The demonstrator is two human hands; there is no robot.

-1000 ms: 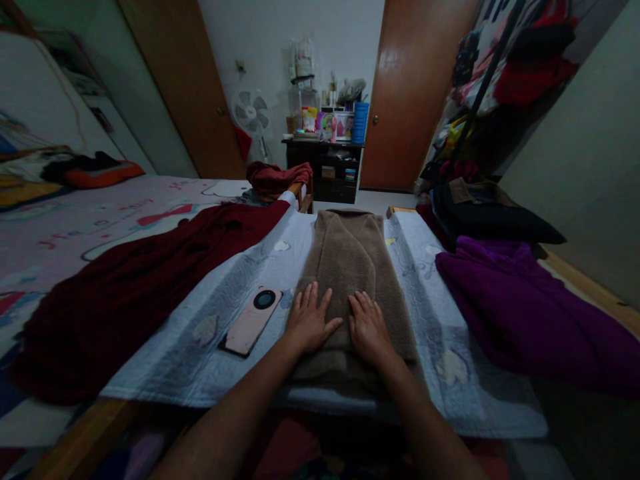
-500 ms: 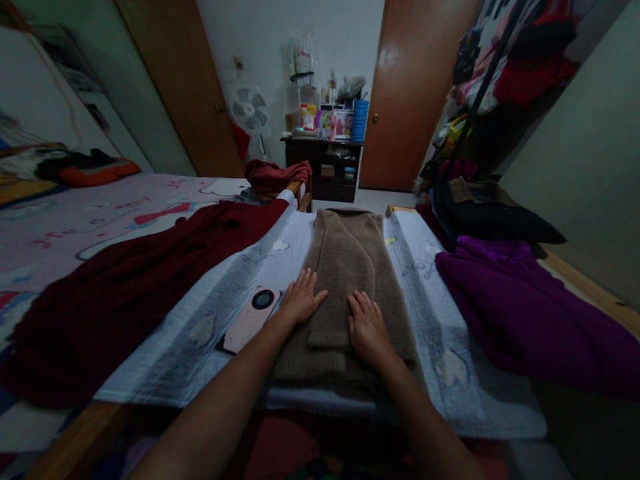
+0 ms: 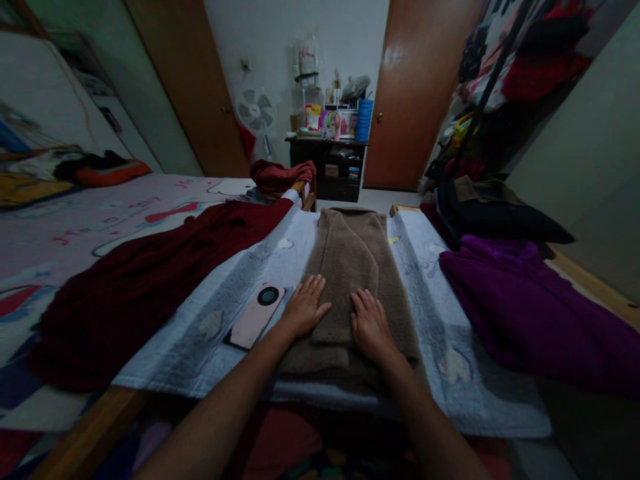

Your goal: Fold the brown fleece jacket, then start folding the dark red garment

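Note:
A brown fleecy garment [image 3: 345, 260], its sleeves folded inward over the body, lies flat on a light blue-grey quilted cloth [image 3: 270, 267]. My left hand [image 3: 306, 307] rests palm down on its left edge, fingers stretched out. On the lower middle of the garment lies my right hand [image 3: 370, 323], also flat with its fingers extended. Neither hand grips anything. A pink phone [image 3: 255, 317] with a round dark camera ring sits on the cloth just left of my left hand.
A dark red garment [image 3: 160, 280] is spread to the left, over a patterned bed [image 3: 115, 207]. To the right lies a folded purple garment [image 3: 510, 307], with dark folded clothes [image 3: 500, 213] behind it. Beyond stand a fan [image 3: 255, 110] and a dark cabinet [image 3: 327, 177].
The whole view has shifted slightly to the right in the picture. Both hands stay flat on the brown garment in nearly the same places.

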